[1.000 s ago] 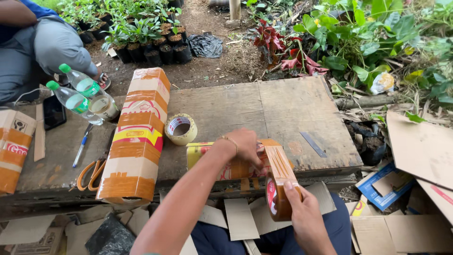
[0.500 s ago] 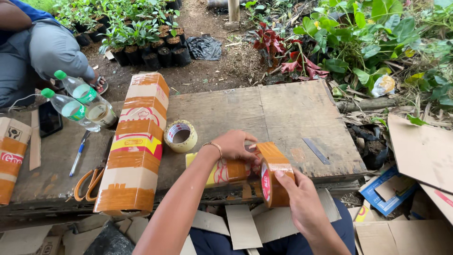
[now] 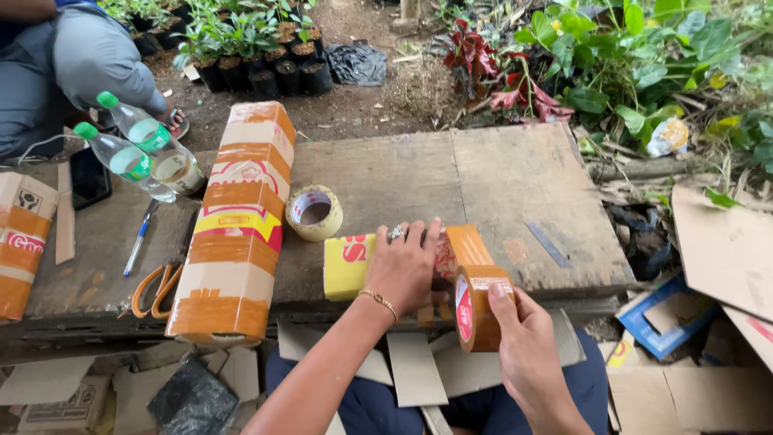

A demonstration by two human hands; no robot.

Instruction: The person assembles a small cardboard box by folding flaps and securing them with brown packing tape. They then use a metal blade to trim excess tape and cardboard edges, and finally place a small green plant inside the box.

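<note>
Left hand (image 3: 407, 270) pressed flat, fingers spread, on a small yellow box (image 3: 348, 264) lying near the front edge of the wooden bench (image 3: 499, 177); ring and bracelet visible. Right hand (image 3: 527, 342) closed around a roll of brown tape (image 3: 477, 308), held upright just right of the box, with a strip of tape (image 3: 467, 244) drawn up from the roll across the box's right end.

Taking the yellow box as landmark: just behind and to its left, a second tape roll (image 3: 314, 213) lying flat on the bench. Farther left, a long taped carton (image 3: 237, 225) stretched from the bench's front edge toward the back. Left of the carton, orange-handled scissors (image 3: 157, 286) and a blue pen (image 3: 141, 236). Behind those, two clear bottles with green caps (image 3: 141, 153) lying on their sides, and a dark phone (image 3: 88, 177). At the far left edge, another carton (image 3: 22, 242) partly in view. Well behind, potted seedlings (image 3: 258, 56) on the ground, and another person's bent knee (image 3: 101, 56) in grey. Right of the bench, loose cardboard sheets (image 3: 721, 250); more cardboard scraps (image 3: 415, 366) below the bench front.
</note>
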